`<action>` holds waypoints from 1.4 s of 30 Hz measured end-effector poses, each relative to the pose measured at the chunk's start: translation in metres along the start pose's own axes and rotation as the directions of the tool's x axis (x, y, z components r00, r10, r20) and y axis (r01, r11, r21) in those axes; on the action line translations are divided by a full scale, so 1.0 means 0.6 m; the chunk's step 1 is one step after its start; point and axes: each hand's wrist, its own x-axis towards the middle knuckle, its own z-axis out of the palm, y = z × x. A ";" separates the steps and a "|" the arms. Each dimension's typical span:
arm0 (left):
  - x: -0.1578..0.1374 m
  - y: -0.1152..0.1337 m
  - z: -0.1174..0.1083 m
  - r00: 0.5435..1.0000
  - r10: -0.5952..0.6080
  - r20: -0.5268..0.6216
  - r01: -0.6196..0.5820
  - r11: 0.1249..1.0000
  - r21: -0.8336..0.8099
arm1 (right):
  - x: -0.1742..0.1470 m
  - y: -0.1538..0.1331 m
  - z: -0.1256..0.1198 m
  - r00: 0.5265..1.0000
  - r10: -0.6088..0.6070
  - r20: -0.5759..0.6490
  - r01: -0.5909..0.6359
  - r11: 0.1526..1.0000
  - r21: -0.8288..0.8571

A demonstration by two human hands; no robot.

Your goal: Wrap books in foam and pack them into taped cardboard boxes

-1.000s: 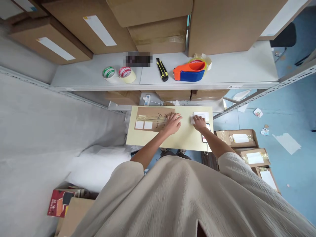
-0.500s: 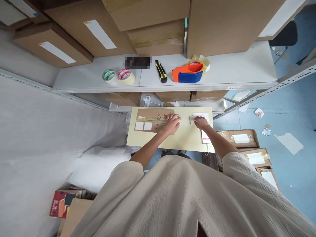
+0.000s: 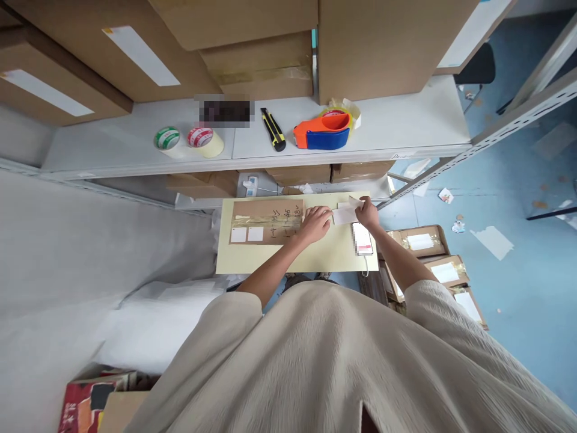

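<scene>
Pinching the white paper (image 3: 345, 215) at its right end, the right hand (image 3: 366, 214) has its thumb and fingers closed on it. The paper is over the far right part of the pale yellow table (image 3: 252, 258), between the two hands. It looks like more than one piece, but I cannot tell how many. The left hand (image 3: 317, 224) is bent, with its fingertips right by the paper's left end. I cannot tell if those fingers grip the paper or only touch it.

Under and beside the left hand lies the brown cardboard (image 3: 241, 216). Some of the work on it looks done. Clear tape (image 3: 259, 221) runs across it, two small white labels (image 3: 247, 235) sit side by side near its close left corner, and black writing (image 3: 280, 224) with tick marks is on its right part. The left hand hides some of that part, so I cannot see all the writing.

The white paper is not on the cardboard. It is still being handled, so I judge this part is not finished. A phone (image 3: 362, 238) lies just below the right hand. The tape cutter (image 3: 324, 132) and the yellow knife (image 3: 273, 130) rest on the shelf (image 3: 401, 126), and no hand touches them.
</scene>
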 end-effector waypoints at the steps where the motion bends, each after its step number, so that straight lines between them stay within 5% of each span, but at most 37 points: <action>1: 0.010 0.006 0.013 1.000 0.007 0.021 -0.006 1.000 -0.006 | 0.001 0.011 -0.006 0.999 0.036 -0.027 -0.036 0.999 0.019; 10: 0.143 0.053 0.165 0.951 -0.120 0.285 0.137 0.990 -0.042 | 0.013 0.116 -0.051 0.945 0.316 -0.082 -0.305 0.944 0.123; 18: 0.231 0.040 0.238 0.930 -0.174 0.323 0.197 0.980 -0.039 | 0.034 0.199 -0.039 0.895 0.437 -0.083 -0.408 0.882 0.237; 25: 0.239 0.037 0.250 0.925 -0.187 0.331 0.201 0.980 -0.008 | 0.039 0.237 -0.010 0.886 0.463 -0.024 -0.415 0.815 0.405; 32: 0.238 0.036 0.255 0.922 -0.204 0.328 0.221 0.975 -0.015 | 0.019 0.260 -0.024 0.779 0.626 -0.025 -0.474 0.615 0.630; 38: 0.241 0.048 0.239 0.945 -0.228 0.236 0.263 0.956 -0.127 | -0.006 0.224 -0.052 0.842 0.539 0.023 -0.393 0.582 0.712; 42: 0.238 0.061 0.199 0.943 -0.332 0.031 0.293 0.779 -0.554 | -0.034 0.171 -0.070 0.915 0.401 0.047 -0.283 0.552 0.784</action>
